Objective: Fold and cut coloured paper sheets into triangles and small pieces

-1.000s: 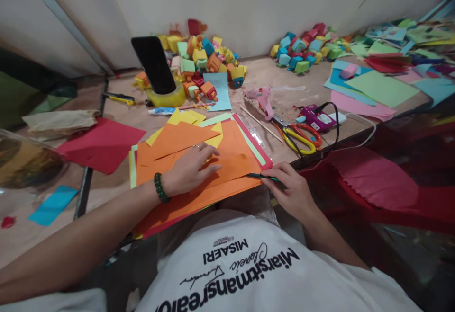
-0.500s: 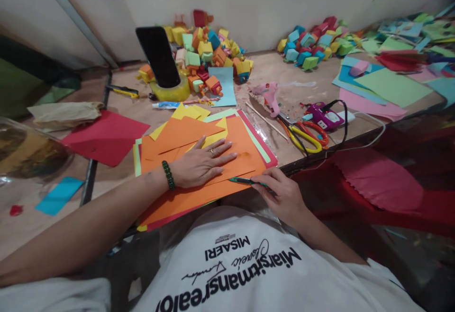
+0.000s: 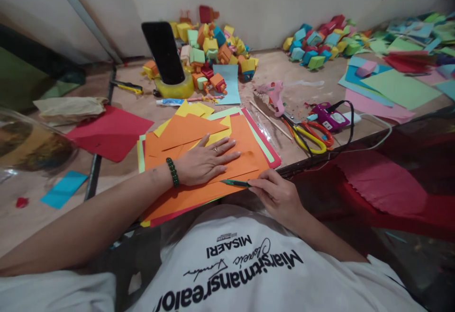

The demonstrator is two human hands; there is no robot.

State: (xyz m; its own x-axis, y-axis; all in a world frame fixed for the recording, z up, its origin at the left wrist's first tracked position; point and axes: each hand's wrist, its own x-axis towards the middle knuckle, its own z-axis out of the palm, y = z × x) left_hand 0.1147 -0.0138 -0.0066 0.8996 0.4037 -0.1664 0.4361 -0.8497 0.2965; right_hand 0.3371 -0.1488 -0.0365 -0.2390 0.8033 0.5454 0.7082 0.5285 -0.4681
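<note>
Orange paper [image 3: 245,164] pressed down by left hand [image 3: 202,163], spread flat, likely against slipping; green knife [image 3: 236,183] clamped in right hand [image 3: 276,194].

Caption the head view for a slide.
Left hand lies flat on orange paper; right hand holds a slim green tool.

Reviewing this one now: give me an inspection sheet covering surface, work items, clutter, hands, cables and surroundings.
Surface: brownish table, littered with scraps.
Work items: orange paper atop stacked coloured sheets; slim green tool, apparently a craft knife, its tip over the paper.
Clutter: folded paper cubes, phone propped on a tape roll, pink glue gun, scissors.
Hands: left hand flat on the paper; right hand grips the tool.
Cables: black cable at a purple adapter; white cable beyond the scissors.
Surroundings: pale wall behind; co-workers: nothing seen.
</note>
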